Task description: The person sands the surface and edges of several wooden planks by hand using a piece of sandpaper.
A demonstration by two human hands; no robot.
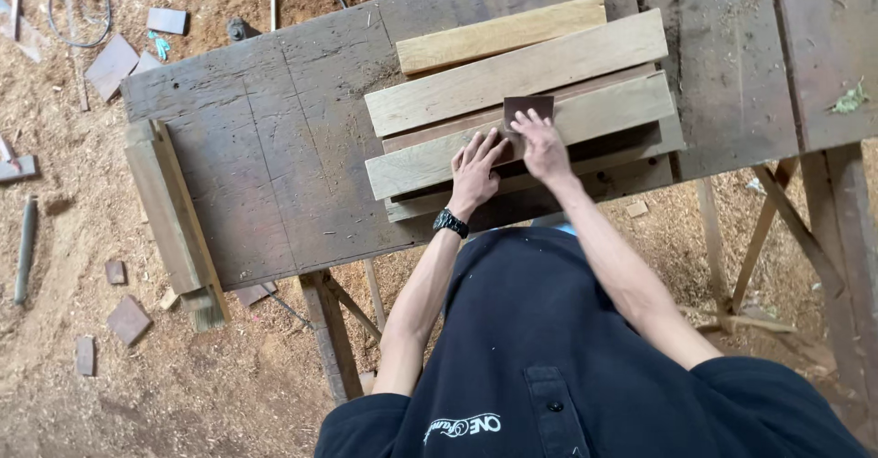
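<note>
1. Sandpaper, a small dark-brown rectangular sheet [529, 107], is lying on a pale wooden plank [521, 133] near the middle of the stack, with its far half showing beyond the fingertips.
2. Right hand [544, 145] is pressing flat on the near edge of the sheet, fingers spread and not closed around anything.
3. Left hand [476, 172], with a black wristwatch [451, 223] on its wrist, is lying open just left of it, palm down, steadying the same plank.
4. Judging progress, the planks are looking pale but rough; how much has been rubbed smooth I cannot tell.
5. Counting: one sheet, two hands, and about five or six planks stacked on the dark weathered wooden counter [274, 147], the lower ones partly hidden.
6. Several small wood offcuts [128, 319] are lying on the sawdust-covered floor [55, 238] at the left.
</note>
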